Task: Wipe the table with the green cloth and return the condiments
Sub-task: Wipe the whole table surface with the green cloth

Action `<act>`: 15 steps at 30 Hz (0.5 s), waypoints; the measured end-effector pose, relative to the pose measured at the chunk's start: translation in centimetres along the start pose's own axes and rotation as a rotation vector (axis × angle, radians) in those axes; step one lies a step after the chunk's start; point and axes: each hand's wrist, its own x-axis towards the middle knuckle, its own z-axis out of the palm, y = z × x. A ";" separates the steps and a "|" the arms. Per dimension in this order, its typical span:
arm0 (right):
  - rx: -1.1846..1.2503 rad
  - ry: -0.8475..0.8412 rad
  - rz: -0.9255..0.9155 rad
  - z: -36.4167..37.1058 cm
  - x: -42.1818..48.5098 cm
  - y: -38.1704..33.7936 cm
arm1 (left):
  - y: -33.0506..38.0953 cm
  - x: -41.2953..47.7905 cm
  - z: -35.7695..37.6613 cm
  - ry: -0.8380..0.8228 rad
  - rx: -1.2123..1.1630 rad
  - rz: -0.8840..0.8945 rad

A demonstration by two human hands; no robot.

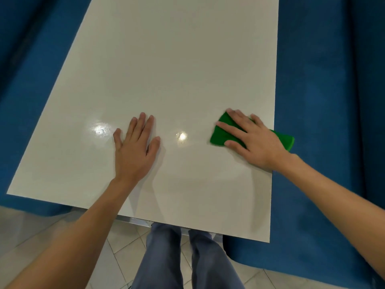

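A glossy off-white table (166,69) fills the head view. My right hand (253,140) lies flat with straight fingers on the folded green cloth (220,134), pressing it against the table near the right edge. One end of the cloth sticks out past that edge. My left hand (135,147) rests flat on the tabletop, fingers spread, holding nothing. No condiments are in view.
Blue upholstered benches flank the table, one on the left (31,80) and one on the right (323,101). My legs in blue jeans (183,259) stand at the table's near edge on a pale tiled floor (31,230).
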 end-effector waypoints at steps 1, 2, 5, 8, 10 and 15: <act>0.002 0.008 0.034 -0.3 0.0 1.1 | 0.1 0.0 0.0 0.004 -0.001 -0.003; 0.004 0.021 0.077 -0.5 0.7 2.2 | 0.1 0.2 0.1 0.008 -0.001 -0.007; 0.014 0.074 0.239 -1.0 4.7 3.9 | 0.3 0.5 0.1 0.011 0.016 -0.021; 0.016 0.119 0.384 -0.8 8.9 3.1 | 0.3 0.7 0.2 0.002 0.027 -0.031; 0.025 0.135 0.409 -0.5 10.6 1.6 | 0.3 0.6 0.2 0.004 0.026 -0.031; 0.037 0.081 0.182 0.8 8.3 -4.3 | 0.0 0.5 0.2 0.006 0.009 -0.021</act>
